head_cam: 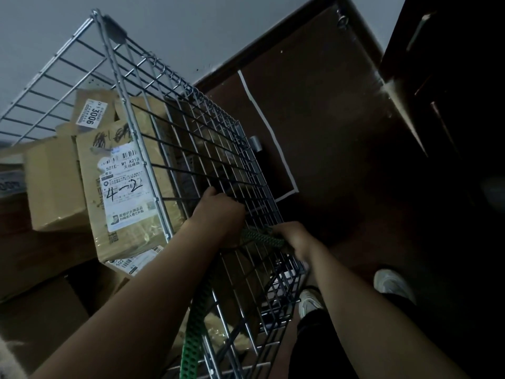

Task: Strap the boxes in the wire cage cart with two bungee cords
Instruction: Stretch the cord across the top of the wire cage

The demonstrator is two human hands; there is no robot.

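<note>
Parcel storage or sorting room, dim. Evidence: wire cage cart (207, 149) mid-frame stuffed with cardboard boxes (54, 187) bearing courier labels (123, 184); brown floor (341, 132) with white tape line (296, 189) right of centre; plain grey wall (191, 28) on top.

Both hands (218, 214) (296, 237) grip a green bungee cord (262, 236) against the wire cage cart (175, 110).
</note>
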